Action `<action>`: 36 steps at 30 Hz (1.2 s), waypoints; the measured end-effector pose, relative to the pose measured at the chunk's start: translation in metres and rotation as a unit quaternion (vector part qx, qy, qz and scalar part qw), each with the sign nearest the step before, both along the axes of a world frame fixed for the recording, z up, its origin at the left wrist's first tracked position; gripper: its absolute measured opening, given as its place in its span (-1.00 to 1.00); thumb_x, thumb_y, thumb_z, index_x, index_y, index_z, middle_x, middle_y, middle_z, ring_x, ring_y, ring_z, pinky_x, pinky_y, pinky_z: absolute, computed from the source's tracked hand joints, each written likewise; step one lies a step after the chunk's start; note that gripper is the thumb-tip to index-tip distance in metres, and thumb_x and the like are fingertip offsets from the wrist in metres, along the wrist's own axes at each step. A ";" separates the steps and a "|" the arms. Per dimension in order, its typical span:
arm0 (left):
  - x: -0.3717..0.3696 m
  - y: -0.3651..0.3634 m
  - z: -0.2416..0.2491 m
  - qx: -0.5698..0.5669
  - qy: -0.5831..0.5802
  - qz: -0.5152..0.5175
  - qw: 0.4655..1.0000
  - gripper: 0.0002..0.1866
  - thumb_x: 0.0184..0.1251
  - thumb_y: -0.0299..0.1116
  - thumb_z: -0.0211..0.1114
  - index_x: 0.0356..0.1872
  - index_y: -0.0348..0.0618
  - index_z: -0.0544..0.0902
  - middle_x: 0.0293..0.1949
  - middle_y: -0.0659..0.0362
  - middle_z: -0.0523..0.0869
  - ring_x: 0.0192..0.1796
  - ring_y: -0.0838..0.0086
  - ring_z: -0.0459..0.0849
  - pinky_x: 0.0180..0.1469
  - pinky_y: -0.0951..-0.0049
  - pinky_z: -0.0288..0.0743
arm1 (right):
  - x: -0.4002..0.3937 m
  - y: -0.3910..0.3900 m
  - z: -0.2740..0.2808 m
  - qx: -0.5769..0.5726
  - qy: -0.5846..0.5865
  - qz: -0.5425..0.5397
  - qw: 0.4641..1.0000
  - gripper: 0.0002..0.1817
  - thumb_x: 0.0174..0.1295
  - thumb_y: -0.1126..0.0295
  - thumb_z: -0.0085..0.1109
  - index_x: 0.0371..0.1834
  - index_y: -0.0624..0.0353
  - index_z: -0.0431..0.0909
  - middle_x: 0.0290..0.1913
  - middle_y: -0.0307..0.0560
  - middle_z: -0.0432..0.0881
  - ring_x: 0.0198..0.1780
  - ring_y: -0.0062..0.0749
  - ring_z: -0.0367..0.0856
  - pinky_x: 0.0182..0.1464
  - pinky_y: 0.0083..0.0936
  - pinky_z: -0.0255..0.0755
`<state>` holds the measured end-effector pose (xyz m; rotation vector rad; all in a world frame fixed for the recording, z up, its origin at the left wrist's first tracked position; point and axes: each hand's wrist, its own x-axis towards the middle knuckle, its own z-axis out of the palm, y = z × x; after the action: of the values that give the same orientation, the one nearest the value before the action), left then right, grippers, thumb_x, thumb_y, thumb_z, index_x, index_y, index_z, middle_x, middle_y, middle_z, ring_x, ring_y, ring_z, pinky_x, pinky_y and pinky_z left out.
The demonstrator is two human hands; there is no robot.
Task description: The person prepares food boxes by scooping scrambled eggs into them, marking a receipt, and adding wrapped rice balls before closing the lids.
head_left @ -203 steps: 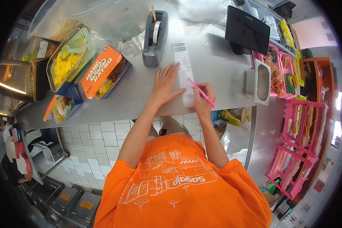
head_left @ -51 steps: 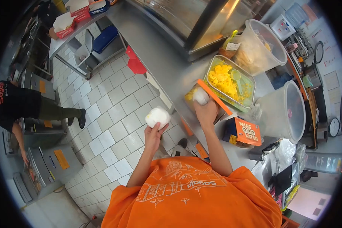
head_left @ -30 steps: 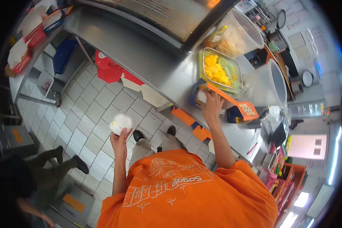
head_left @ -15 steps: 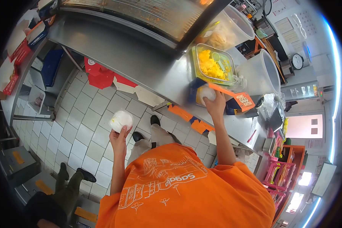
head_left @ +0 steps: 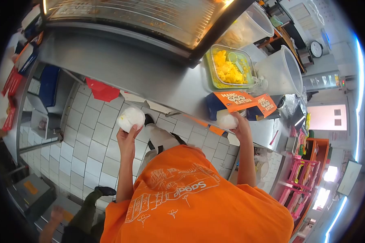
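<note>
My left hand (head_left: 127, 139) is closed around a white round wrapped bundle (head_left: 130, 118), held above the floor tiles. It looks like a portion of wrapped rice and has a small yellow speck. A similar white bundle (head_left: 226, 120) is in my right hand (head_left: 242, 128), at the counter's front edge. Just behind it is an orange and navy takeaway box (head_left: 231, 100), and a second such box (head_left: 266, 106) stands to its right. A clear tub (head_left: 253, 69) behind the boxes contains yellow food and a pale green scoop (head_left: 232, 57).
A steel counter (head_left: 121, 65) runs under a glass display warmer (head_left: 125, 20). Large clear plastic buckets (head_left: 282, 69) stand at the back right. Red and white boxes (head_left: 10, 101) are stacked at far left. Another person's hand (head_left: 57, 214) and leg show at lower left.
My right hand, with its white bundle, has moved from the box's opening to the counter's front edge. The left bundle stays held up. The other person has shifted, with a hand now visible.
</note>
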<state>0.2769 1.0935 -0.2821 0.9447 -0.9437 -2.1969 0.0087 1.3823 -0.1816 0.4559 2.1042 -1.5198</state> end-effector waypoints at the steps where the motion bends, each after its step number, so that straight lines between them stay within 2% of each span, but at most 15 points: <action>1: -0.007 -0.010 -0.001 0.002 0.000 -0.011 1.000 -0.62 0.30 -0.54 0.24 0.10 -0.45 0.42 0.04 -0.01 0.59 0.06 0.29 0.63 0.16 0.25 0.59 | -0.002 0.002 -0.003 0.011 0.005 -0.022 1.000 -0.40 0.04 0.10 0.33 0.00 0.41 0.51 -0.12 0.07 0.63 -0.14 -0.25 0.67 -0.17 -0.32 0.57; 9: -0.024 -0.055 0.005 -0.019 0.005 -0.068 0.998 -0.62 0.31 -0.55 0.21 0.13 -0.43 0.41 0.06 -0.01 0.58 0.07 0.28 0.63 0.15 0.25 0.60 | -0.011 -0.001 0.016 0.005 0.079 -0.046 0.996 -0.58 0.09 0.27 0.32 -0.09 0.40 0.57 -0.29 -0.04 0.67 -0.34 -0.37 0.68 -0.31 -0.52 0.55; 11: -0.021 -0.061 -0.001 -0.020 0.004 -0.100 0.995 -0.60 0.31 -0.54 0.22 0.13 -0.44 0.40 0.07 -0.02 0.58 0.08 0.26 0.63 0.15 0.25 0.60 | -0.008 -0.019 0.022 0.189 0.248 0.050 0.949 -0.57 -0.03 0.36 0.39 -0.07 0.31 0.58 -0.20 -0.06 0.66 -0.20 -0.27 0.67 -0.18 -0.42 0.56; 12: -0.020 -0.066 -0.004 -0.024 0.009 -0.112 0.993 -0.60 0.31 -0.54 0.22 0.13 -0.44 0.40 0.07 -0.02 0.58 0.08 0.26 0.63 0.15 0.25 0.60 | -0.006 -0.029 0.020 0.189 0.250 0.036 0.949 -0.57 -0.03 0.36 0.39 -0.07 0.31 0.58 -0.20 -0.06 0.66 -0.20 -0.27 0.67 -0.18 -0.42 0.56; 13: -0.016 -0.067 -0.007 -0.010 0.009 -0.132 0.991 -0.59 0.30 -0.54 0.22 0.14 -0.45 0.40 0.07 -0.02 0.57 0.08 0.26 0.63 0.15 0.25 0.60 | 0.000 -0.035 0.016 0.327 0.366 0.164 0.856 -0.54 -0.10 0.40 0.41 -0.06 0.27 0.59 -0.15 -0.05 0.64 -0.09 -0.20 0.62 -0.06 -0.35 0.51; 14: -0.012 -0.068 -0.008 0.005 0.009 -0.149 0.989 -0.58 0.30 -0.54 0.23 0.15 -0.45 0.39 0.08 -0.03 0.57 0.08 0.25 0.63 0.15 0.25 0.59 | 0.003 -0.039 0.014 0.448 0.456 0.288 0.713 -0.50 -0.17 0.45 0.43 -0.04 0.23 0.60 -0.09 -0.05 0.62 0.02 -0.12 0.56 0.06 -0.27 0.46; 17: 0.007 -0.076 -0.004 0.000 -0.007 -0.205 0.979 -0.56 0.29 -0.54 0.24 0.16 -0.46 0.38 0.09 -0.04 0.56 0.08 0.25 0.62 0.14 0.25 0.59 | 0.006 -0.038 -0.001 0.492 0.416 0.353 0.678 -0.50 -0.23 0.47 0.43 -0.07 0.20 0.62 0.00 0.01 0.57 0.17 -0.01 0.41 0.23 -0.16 0.30; 22: 0.048 -0.088 -0.008 -0.015 -0.022 -0.239 0.971 -0.56 0.31 -0.51 0.23 0.16 -0.46 0.37 0.10 -0.04 0.55 0.09 0.24 0.62 0.14 0.25 0.60 | 0.002 -0.031 -0.019 0.505 0.410 0.381 0.657 -0.62 -0.17 0.45 0.39 -0.18 0.21 0.63 -0.02 0.00 0.59 0.20 -0.07 0.42 0.28 -0.19 0.25; 24: 0.064 -0.092 -0.009 -0.015 -0.040 -0.226 0.973 -0.57 0.29 -0.53 0.24 0.14 -0.46 0.40 0.08 -0.03 0.56 0.08 0.26 0.62 0.10 0.28 0.62 | -0.005 -0.032 -0.017 0.553 0.415 0.455 0.561 -0.64 -0.16 0.44 0.38 -0.20 0.20 0.64 -0.02 -0.03 0.60 0.21 -0.12 0.42 0.26 -0.21 0.26; 27: 0.091 -0.092 -0.010 -0.012 -0.058 -0.211 0.976 -0.60 0.31 -0.52 0.24 0.13 -0.45 0.41 0.07 -0.02 0.56 0.07 0.27 0.62 0.12 0.29 0.62 | -0.012 -0.023 -0.004 0.510 0.529 0.462 0.497 -0.61 -0.16 0.47 0.36 -0.15 0.20 0.62 -0.03 -0.06 0.61 0.19 -0.14 0.44 0.23 -0.22 0.28; 29: 0.102 -0.088 -0.006 -0.017 -0.060 -0.196 0.979 -0.62 0.32 -0.51 0.22 0.12 -0.44 0.42 0.07 -0.02 0.56 0.07 0.28 0.63 0.13 0.31 0.62 | -0.004 -0.018 0.012 0.523 0.477 0.453 0.542 -0.55 -0.17 0.47 0.36 -0.08 0.13 0.61 -0.05 -0.09 0.62 0.17 -0.15 0.46 0.21 -0.25 0.28; 32: 0.107 -0.076 -0.002 -0.017 -0.070 -0.162 0.984 -0.63 0.33 -0.52 0.21 0.12 -0.44 0.41 0.07 -0.02 0.55 0.07 0.27 0.63 0.13 0.33 0.62 | 0.004 -0.005 0.014 0.441 0.418 0.271 0.746 -0.46 -0.20 0.38 0.44 -0.01 -0.01 0.61 -0.08 -0.10 0.66 0.07 -0.17 0.55 0.06 -0.28 0.44; 33: 0.106 -0.070 -0.002 -0.017 -0.065 -0.152 0.986 -0.62 0.34 -0.52 0.20 0.13 -0.43 0.41 0.08 -0.02 0.55 0.07 0.27 0.62 0.13 0.32 0.62 | 0.003 0.002 0.011 0.433 0.423 0.274 0.747 -0.46 -0.20 0.38 0.44 -0.01 -0.01 0.61 -0.08 -0.10 0.66 0.07 -0.17 0.55 0.06 -0.28 0.44; 35: 0.097 -0.056 0.001 -0.023 -0.061 -0.134 0.989 -0.62 0.34 -0.51 0.19 0.13 -0.43 0.40 0.08 -0.01 0.55 0.07 0.27 0.62 0.13 0.31 0.62 | 0.004 0.009 0.015 0.328 0.361 0.174 0.855 -0.42 -0.21 0.34 0.45 0.02 0.07 0.61 -0.11 -0.01 0.70 -0.08 -0.11 0.65 -0.04 -0.29 0.52; 36: 0.090 -0.046 0.003 -0.019 -0.053 -0.128 0.990 -0.62 0.35 -0.51 0.18 0.14 -0.43 0.40 0.08 -0.01 0.55 0.08 0.27 0.62 0.14 0.30 0.61 | 0.006 0.013 0.018 0.325 0.364 0.153 0.859 -0.41 -0.21 0.31 0.46 0.02 0.17 0.61 -0.16 0.07 0.71 -0.17 -0.09 0.70 -0.04 -0.34 0.53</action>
<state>0.3671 1.0472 -0.2788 0.9772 -1.2123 -2.3475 0.0143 1.3949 -0.1633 -0.3096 3.0924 -0.8071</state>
